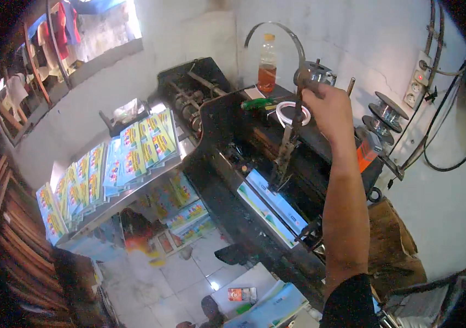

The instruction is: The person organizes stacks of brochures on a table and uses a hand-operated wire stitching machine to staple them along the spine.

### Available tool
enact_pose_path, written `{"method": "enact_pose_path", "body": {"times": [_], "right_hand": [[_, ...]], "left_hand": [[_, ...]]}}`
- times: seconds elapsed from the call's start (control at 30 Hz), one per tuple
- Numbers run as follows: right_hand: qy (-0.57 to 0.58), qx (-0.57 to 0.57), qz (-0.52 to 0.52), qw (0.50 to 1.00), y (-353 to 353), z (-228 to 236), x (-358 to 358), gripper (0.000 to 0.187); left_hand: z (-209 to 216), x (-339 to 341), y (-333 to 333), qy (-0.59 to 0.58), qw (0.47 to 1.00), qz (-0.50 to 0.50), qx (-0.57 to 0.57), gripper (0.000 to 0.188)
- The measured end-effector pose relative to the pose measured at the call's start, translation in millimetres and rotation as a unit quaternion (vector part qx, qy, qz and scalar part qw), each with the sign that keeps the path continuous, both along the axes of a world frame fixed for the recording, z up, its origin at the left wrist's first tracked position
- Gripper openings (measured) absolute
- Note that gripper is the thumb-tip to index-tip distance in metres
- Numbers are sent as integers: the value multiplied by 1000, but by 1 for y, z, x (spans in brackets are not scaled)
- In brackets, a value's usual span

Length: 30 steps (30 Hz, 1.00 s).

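Observation:
My right hand (328,106) reaches in from the lower right with the arm raised. Its fingers are closed around the dark upper end of an upright metal bar (293,131) on a black machine (211,180). A thin curved metal strip (276,24) arcs up and left from beside the fingers. Below the bar, a light blue and white printed sheet (274,205) lies in the machine's bed. A white ring-shaped roll (282,115) is just left of the bar. My left hand is not in view.
Stacked printed booklets (140,145) cover a ledge at left. A bottle of amber liquid (267,68), a green-handled tool (257,103), wire spools (388,112) and an orange box (368,153) are around the machine's top. Blue sheets (276,306) are at the bottom; a power strip (416,82) hangs on the wall.

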State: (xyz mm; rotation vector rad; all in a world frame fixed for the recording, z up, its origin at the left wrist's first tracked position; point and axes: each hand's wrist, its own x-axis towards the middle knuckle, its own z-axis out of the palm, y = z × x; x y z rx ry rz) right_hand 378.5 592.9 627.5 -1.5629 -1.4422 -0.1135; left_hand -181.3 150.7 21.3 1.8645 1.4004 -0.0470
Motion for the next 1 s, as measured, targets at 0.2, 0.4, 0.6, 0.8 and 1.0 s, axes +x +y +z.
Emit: {"method": "enact_pose_path", "body": {"times": [0.2, 0.4, 0.6, 0.8, 1.0], "right_hand": [[-71, 0, -46, 996, 5, 2, -5, 37], [-122, 11, -164, 979, 6, 0, -27, 36], [28, -6, -18, 999, 5, -2, 8, 36], [-18, 10, 3, 1000, 1, 2, -2, 35], [-74, -13, -134, 988, 4, 3, -18, 39]], "left_hand": [[10, 11, 3, 46, 997, -25, -60, 29], [-8, 3, -2, 132, 986, -54, -89, 34], [-33, -6, -7, 72, 986, -149, -20, 32], [-32, -7, -12, 94, 983, -155, -5, 28], [-30, -6, -12, 111, 979, -168, 14, 27]]}}
